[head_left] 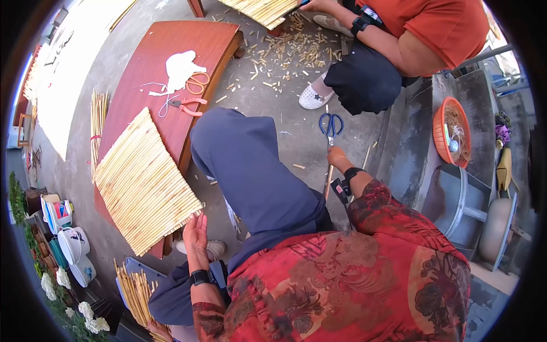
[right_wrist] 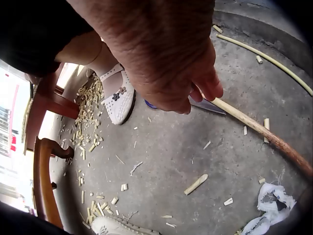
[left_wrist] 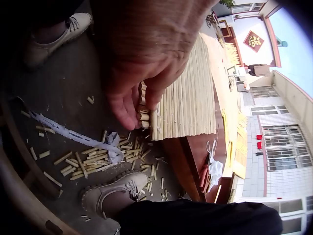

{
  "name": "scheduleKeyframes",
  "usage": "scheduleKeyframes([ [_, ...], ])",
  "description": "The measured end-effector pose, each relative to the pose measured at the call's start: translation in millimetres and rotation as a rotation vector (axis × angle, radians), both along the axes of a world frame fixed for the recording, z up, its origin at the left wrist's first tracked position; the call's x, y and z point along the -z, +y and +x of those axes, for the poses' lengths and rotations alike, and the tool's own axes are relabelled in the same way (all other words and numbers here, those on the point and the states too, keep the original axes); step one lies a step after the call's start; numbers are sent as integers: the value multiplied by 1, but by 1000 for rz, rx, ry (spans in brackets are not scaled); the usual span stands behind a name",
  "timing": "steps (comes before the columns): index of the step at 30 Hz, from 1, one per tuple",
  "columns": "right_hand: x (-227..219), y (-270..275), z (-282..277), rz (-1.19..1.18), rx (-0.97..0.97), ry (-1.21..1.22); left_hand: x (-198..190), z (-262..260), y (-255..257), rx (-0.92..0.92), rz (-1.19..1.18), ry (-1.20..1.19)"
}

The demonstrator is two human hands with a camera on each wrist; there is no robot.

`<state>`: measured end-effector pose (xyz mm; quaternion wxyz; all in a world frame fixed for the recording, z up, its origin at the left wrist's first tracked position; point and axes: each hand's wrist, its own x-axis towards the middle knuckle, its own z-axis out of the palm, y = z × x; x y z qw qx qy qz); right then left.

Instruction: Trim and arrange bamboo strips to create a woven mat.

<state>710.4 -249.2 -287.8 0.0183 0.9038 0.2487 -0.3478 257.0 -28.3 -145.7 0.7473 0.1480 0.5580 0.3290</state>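
Note:
My left hand [head_left: 195,232] is at the near corner of a mat of pale stalks [head_left: 149,181] bound side by side. In the left wrist view its thumb and fingers pinch the stalk ends [left_wrist: 144,117] along the mat's edge. The mat lies partly over a red-brown wooden table [head_left: 142,62]. My right hand [head_left: 338,158] reaches low over the floor on the other side, its fingertips at the end of a thin stalk [right_wrist: 244,119], pinching it. Scissors with blue handles [head_left: 330,124] lie on the concrete beside that hand, their blade partly hidden under it in the right wrist view.
On the table are red-handled pliers [head_left: 188,106], orange-handled scissors [head_left: 198,83] and white cloth [head_left: 181,67]. Another person [head_left: 399,51] sits opposite, beside scattered stalk offcuts [head_left: 296,51]. An orange basket [head_left: 437,131] stands on the right steps. Bundled stalks [head_left: 137,293] are at lower left.

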Motion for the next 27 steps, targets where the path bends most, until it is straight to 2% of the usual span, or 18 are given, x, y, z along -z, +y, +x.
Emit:
scheduleKeyframes([
  [2,-23,6,-2,178,156,-123,-2,-2,0,-29,0,29],
  [3,-27,9,0,171,152,-113,-5,-1,-2,-23,-25,46],
  [4,-35,11,6,159,245,-93,-9,0,-3,-13,-47,50],
  [5,-29,16,6,140,323,-51,-11,-4,-7,-30,-56,70],
  [6,-18,15,8,134,312,-38,-13,-6,-7,0,-84,88],
  [8,4,10,15,257,416,-91,-20,-9,-8,15,-106,114],
  [9,13,10,19,174,392,-62,-23,-9,-10,37,-114,113],
  [11,19,12,20,163,382,-45,-24,-5,-12,102,-110,89],
  [13,24,7,22,150,388,-46,-18,6,-8,86,-101,74],
  [15,42,23,10,161,278,-28,-26,-2,-11,27,-78,82],
  [16,45,13,17,162,278,-30,-21,11,-8,27,-77,81],
  [18,61,39,2,159,216,153,-28,3,-11,8,-60,84],
  [19,56,57,-14,177,-57,122,-37,-8,-16,-34,-54,111],
  [20,34,44,-2,176,-264,33,-30,4,-12,-5,-72,92],
  [22,-4,50,2,313,-376,-254,-29,5,-14,-18,-88,106],
  [24,-15,49,11,344,-437,-327,-30,5,-14,-49,-90,107],
  [27,-6,42,30,306,-574,-349,-31,10,-17,2,-146,139],
])
